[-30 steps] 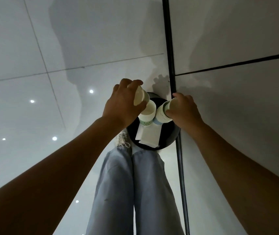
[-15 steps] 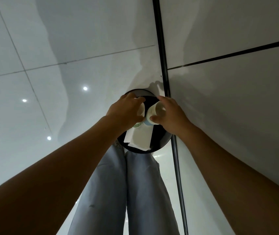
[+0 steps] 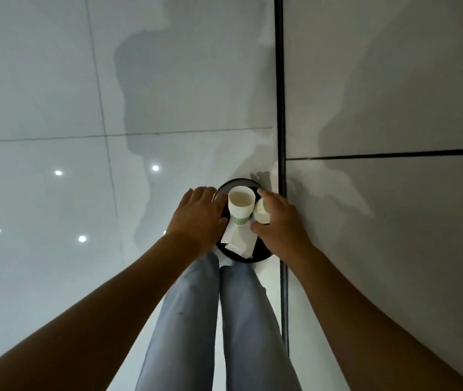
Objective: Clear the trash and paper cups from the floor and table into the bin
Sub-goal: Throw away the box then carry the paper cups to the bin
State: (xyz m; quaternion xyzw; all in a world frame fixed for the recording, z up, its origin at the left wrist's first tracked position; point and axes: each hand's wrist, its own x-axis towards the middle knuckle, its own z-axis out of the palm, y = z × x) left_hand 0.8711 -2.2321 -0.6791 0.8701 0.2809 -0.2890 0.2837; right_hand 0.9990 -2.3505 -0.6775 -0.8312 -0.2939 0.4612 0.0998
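Note:
A round black bin [image 3: 262, 257] stands on the floor by the wall, just beyond my feet. Inside it, a paper cup with a green band [image 3: 241, 205] sits mouth up on white paper trash [image 3: 238, 240]. My left hand [image 3: 199, 217] hovers over the bin's left rim with its fingers straight and nothing in it, right beside that cup. Over the bin's right side, my right hand [image 3: 279, 224] curls its fingers and thumb round a second paper cup [image 3: 261, 214].
Glossy white floor tiles [image 3: 55, 193] spread to the left and ahead. A grey wall [image 3: 393, 221] rises close on the right, with a dark strip [image 3: 281, 108] where it meets the floor. My legs in light blue jeans [image 3: 196, 320] stand just before the bin.
Both hands have dropped lower into the bin. My left hand has let go of its cup, which now sits in the bin, and its fingers have straightened. My right hand still holds its cup.

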